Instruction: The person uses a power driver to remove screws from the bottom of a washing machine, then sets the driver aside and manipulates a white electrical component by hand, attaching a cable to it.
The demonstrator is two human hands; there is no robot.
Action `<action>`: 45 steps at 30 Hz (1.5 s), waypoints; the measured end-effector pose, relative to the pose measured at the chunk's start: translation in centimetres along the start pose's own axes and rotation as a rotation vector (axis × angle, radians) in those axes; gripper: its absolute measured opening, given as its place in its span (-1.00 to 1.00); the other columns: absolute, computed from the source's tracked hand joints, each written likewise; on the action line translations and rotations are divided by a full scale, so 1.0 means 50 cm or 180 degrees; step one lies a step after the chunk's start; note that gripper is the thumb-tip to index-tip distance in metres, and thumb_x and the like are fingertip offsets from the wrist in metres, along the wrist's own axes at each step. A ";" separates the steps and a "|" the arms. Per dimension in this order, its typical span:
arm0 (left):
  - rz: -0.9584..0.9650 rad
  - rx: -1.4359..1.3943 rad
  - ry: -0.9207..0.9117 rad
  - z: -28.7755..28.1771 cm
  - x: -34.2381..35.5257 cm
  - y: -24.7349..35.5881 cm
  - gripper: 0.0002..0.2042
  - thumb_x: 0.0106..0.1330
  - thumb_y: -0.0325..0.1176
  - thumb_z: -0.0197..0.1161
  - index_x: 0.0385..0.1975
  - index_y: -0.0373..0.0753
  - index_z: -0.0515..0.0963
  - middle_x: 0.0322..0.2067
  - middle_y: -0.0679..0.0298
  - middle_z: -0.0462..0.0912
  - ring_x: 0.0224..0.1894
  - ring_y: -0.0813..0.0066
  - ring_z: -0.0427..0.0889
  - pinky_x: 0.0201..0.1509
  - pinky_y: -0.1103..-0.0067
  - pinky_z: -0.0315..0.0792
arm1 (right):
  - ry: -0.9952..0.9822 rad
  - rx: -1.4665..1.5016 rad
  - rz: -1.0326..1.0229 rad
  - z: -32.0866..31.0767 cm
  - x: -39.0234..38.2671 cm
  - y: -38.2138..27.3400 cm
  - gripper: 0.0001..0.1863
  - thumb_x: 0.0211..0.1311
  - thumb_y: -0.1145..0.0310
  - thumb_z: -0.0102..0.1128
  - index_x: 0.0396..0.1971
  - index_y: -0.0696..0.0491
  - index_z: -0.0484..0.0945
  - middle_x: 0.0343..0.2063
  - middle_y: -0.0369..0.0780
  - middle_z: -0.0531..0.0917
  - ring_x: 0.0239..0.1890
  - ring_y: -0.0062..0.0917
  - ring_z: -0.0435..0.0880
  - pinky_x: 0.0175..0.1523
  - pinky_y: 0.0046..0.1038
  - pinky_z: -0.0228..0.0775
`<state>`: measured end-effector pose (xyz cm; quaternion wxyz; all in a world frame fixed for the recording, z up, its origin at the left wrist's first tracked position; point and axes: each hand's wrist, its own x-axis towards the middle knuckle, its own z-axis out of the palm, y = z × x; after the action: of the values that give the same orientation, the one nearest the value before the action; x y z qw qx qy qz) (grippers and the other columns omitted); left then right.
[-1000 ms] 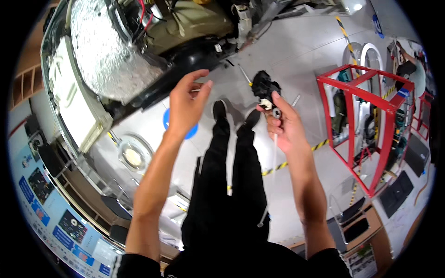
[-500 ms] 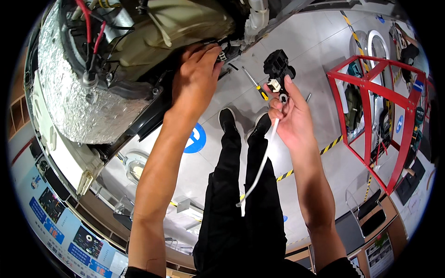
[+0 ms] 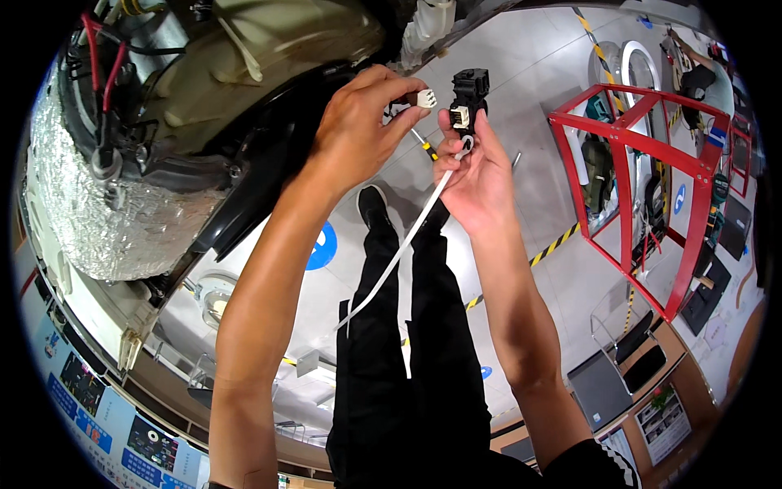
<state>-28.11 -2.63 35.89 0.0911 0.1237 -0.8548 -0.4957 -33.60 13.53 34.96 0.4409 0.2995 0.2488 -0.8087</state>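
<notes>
My left hand (image 3: 358, 126) pinches a white wire connector (image 3: 426, 99) between thumb and fingers, its slotted end turned to the right. A short gap to the right, my right hand (image 3: 482, 183) holds up a black door lock (image 3: 470, 83) with a white socket (image 3: 461, 117) on its side. The connector and the socket are apart. From the lock's lower end a thin white cord (image 3: 389, 265) hangs down to the left, across my legs. My left wrist is beside the opened washing machine's tub (image 3: 285, 45); the wires behind the connector are mostly hidden by my fingers.
Silver foil insulation (image 3: 90, 196) and a black panel edge (image 3: 236, 216) lie left of my left arm. A yellow-handled screwdriver (image 3: 427, 148) is on the floor below my hands. At the right stands a red metal frame (image 3: 672, 147), with another person (image 3: 709, 81) beyond it.
My left hand has come away from the machine's edge, bringing the white connector right toward the lock. My right hand has turned the lock and shifted it slightly up and left.
</notes>
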 end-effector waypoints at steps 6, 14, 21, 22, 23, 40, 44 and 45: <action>-0.0044 -0.0304 0.0369 0.044 -0.004 -0.002 -0.75 0.11 -0.44 0.25 -0.20 -0.30 0.53 -0.39 0.23 0.54 -0.38 0.45 0.51 -0.37 0.62 0.35 | 0.0057 0.0239 0.0297 -0.016 0.026 -0.004 -0.61 0.22 0.08 0.05 -0.24 0.15 0.45 -0.36 -0.28 0.60 -0.54 -0.73 0.47 -0.49 -0.72 0.34; -0.0809 -0.0605 0.0260 0.056 -0.020 0.005 -0.75 0.13 -0.44 0.22 -0.17 -0.29 0.53 -0.33 0.23 0.57 -0.29 0.47 0.54 -0.29 0.64 0.36 | 0.0141 -0.0175 -0.0223 -0.007 0.037 -0.002 -0.64 0.24 0.09 0.03 -0.25 0.13 0.45 -0.40 -0.27 0.57 -0.40 -0.62 0.51 -0.37 -0.62 0.31; -0.0339 -0.0702 0.0353 0.071 -0.034 -0.025 -0.73 0.14 -0.49 0.19 -0.12 -0.31 0.52 -0.32 0.20 0.54 -0.31 0.48 0.50 -0.22 0.65 0.35 | 0.0125 -0.0135 -0.0321 0.004 0.030 0.004 -0.66 0.25 0.10 0.01 -0.29 0.12 0.44 -0.37 -0.24 0.57 -0.34 -0.57 0.53 -0.34 -0.58 0.33; -0.0354 -0.0742 0.0350 0.072 -0.034 -0.025 -0.72 0.13 -0.49 0.20 -0.12 -0.30 0.52 -0.33 0.20 0.54 -0.31 0.48 0.49 -0.22 0.65 0.35 | 0.0116 -0.0092 -0.0306 0.002 0.030 0.005 -0.66 0.25 0.10 0.01 -0.30 0.12 0.44 -0.37 -0.24 0.57 -0.34 -0.57 0.53 -0.34 -0.58 0.34; -0.0369 -0.0781 0.0348 0.072 -0.034 -0.026 -0.72 0.13 -0.50 0.20 -0.12 -0.30 0.52 -0.34 0.20 0.54 -0.32 0.48 0.49 -0.23 0.65 0.35 | 0.0105 -0.0061 -0.0299 0.000 0.031 0.005 -0.66 0.25 0.10 0.02 -0.30 0.13 0.44 -0.37 -0.24 0.57 -0.34 -0.58 0.53 -0.33 -0.58 0.35; -0.0542 -0.0885 0.0285 0.081 -0.040 -0.032 -0.72 0.09 -0.51 0.25 -0.15 -0.31 0.54 -0.35 0.23 0.53 -0.29 0.51 0.49 -0.21 0.66 0.35 | 0.0108 -0.0685 -0.0682 -0.029 0.031 -0.007 -0.86 0.19 0.28 0.14 -0.31 0.00 0.49 -0.36 -0.33 0.58 -0.29 -0.59 0.50 -0.17 -0.51 0.34; -0.0470 -0.0848 0.0337 0.085 -0.042 -0.032 -0.70 0.10 -0.51 0.25 -0.12 -0.32 0.53 -0.33 0.21 0.53 -0.28 0.50 0.49 -0.19 0.66 0.34 | -0.0001 -0.0877 -0.0822 -0.028 0.023 -0.015 -0.89 0.19 0.32 0.14 -0.31 -0.02 0.49 -0.35 -0.33 0.59 -0.27 -0.59 0.52 -0.16 -0.50 0.33; -0.0473 -0.0841 0.0324 0.086 -0.042 -0.032 -0.69 0.10 -0.51 0.25 -0.12 -0.32 0.52 -0.33 0.21 0.53 -0.28 0.49 0.49 -0.19 0.66 0.34 | -0.0019 -0.0872 -0.0799 -0.029 0.021 -0.019 -0.89 0.19 0.32 0.14 -0.31 -0.02 0.49 -0.34 -0.33 0.59 -0.27 -0.59 0.53 -0.16 -0.51 0.33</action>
<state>-27.12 0.79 32.34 0.1128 0.1986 -0.7649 -0.6023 -34.48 14.38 33.33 0.3739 0.2009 0.3907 -0.8168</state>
